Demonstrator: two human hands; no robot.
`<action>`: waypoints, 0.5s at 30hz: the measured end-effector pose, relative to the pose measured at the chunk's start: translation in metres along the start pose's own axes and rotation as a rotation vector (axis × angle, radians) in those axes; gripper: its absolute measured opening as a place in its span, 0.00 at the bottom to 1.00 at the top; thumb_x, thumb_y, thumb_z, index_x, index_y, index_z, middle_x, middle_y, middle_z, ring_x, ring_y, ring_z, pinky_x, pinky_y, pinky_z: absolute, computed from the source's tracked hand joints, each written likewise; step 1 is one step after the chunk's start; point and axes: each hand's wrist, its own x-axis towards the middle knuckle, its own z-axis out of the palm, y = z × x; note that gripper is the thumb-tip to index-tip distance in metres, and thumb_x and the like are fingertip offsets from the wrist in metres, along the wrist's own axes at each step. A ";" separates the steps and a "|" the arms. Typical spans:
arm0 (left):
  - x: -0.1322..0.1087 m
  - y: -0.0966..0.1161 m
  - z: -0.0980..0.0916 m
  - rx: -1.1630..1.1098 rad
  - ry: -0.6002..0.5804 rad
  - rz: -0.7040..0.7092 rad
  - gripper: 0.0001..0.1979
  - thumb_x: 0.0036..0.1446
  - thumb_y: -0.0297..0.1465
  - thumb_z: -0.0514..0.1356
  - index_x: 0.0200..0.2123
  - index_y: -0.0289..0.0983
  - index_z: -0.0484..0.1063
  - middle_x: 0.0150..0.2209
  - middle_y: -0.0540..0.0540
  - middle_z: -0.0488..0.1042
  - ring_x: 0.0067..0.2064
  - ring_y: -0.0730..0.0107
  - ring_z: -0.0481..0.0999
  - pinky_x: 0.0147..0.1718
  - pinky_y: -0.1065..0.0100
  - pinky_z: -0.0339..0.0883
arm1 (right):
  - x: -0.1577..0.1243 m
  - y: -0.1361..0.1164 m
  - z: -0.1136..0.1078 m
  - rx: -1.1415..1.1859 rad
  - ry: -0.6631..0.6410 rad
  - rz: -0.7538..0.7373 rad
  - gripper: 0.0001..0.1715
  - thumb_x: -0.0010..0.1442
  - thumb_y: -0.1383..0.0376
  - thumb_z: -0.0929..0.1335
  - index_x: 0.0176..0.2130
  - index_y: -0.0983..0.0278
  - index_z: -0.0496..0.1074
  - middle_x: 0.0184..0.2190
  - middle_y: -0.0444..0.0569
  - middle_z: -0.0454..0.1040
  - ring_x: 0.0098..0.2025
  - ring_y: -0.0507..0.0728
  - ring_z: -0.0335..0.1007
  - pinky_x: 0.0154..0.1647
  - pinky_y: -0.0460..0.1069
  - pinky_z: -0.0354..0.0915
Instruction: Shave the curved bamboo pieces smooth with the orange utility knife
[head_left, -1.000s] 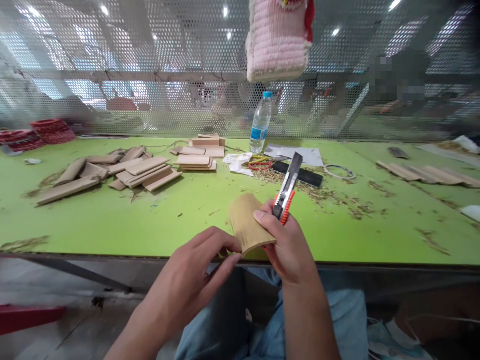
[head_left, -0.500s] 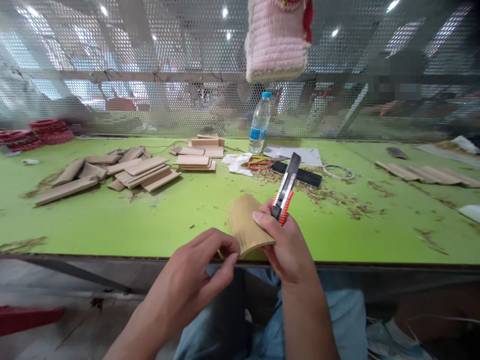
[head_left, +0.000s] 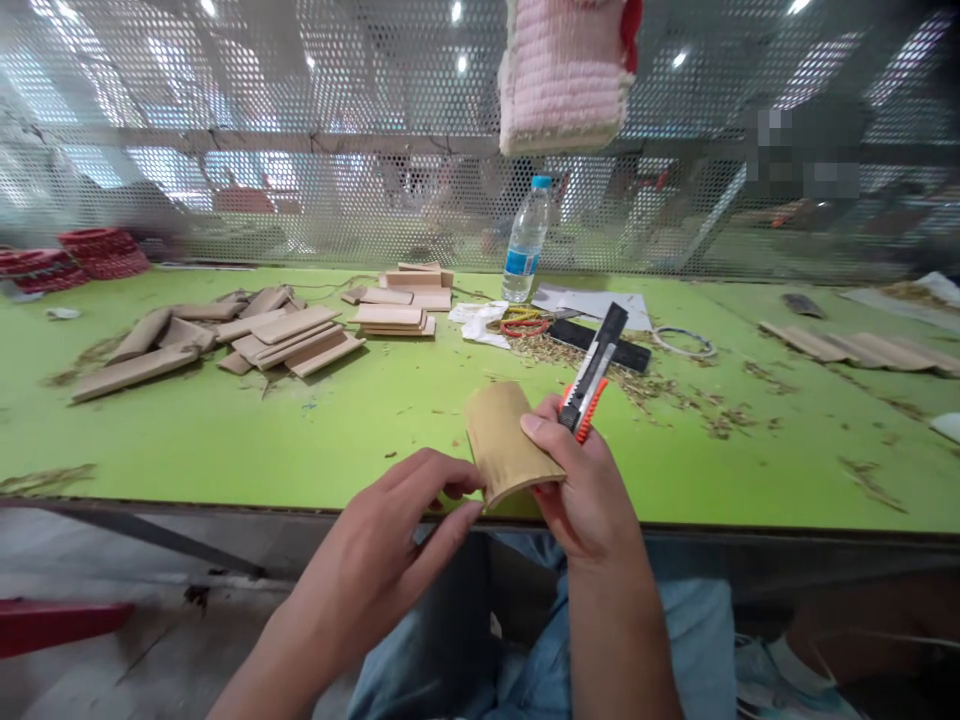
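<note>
A curved tan bamboo piece (head_left: 506, 440) is held over the table's front edge. My right hand (head_left: 589, 480) grips its right side, thumb on top, and also holds an orange and black utility knife (head_left: 595, 375) that points up and away. At the piece's lower left corner is my left hand (head_left: 405, 530), thumb and forefinger slightly parted near the edge; whether a fingertip touches it I cannot tell.
On the green table (head_left: 360, 435) lie a heap of bamboo pieces (head_left: 289, 335), a water bottle (head_left: 526, 240), a black block (head_left: 577, 340), wood shavings, white tissue (head_left: 480, 322) and more bamboo strips (head_left: 862, 348). A pink quilted item (head_left: 564, 80) hangs above.
The bamboo piece and the knife in my right hand have shifted slightly right in view. My left thumb and forefinger have parted a little at the corner.
</note>
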 end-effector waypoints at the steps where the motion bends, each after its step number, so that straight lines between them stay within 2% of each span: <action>1: 0.000 0.001 0.000 0.003 -0.002 0.001 0.06 0.68 0.31 0.55 0.45 0.42 0.70 0.42 0.49 0.75 0.42 0.70 0.75 0.41 0.71 0.68 | 0.000 0.000 0.000 -0.002 0.004 0.000 0.22 0.45 0.58 0.77 0.27 0.60 0.60 0.19 0.34 0.56 0.19 0.47 0.45 0.19 0.45 0.47; 15: 0.003 0.003 0.001 0.082 0.009 0.086 0.05 0.66 0.26 0.54 0.41 0.41 0.69 0.39 0.49 0.74 0.39 0.70 0.74 0.39 0.71 0.66 | -0.001 -0.001 0.000 0.003 -0.013 0.009 0.22 0.46 0.58 0.77 0.27 0.60 0.60 0.20 0.35 0.56 0.20 0.47 0.48 0.19 0.45 0.48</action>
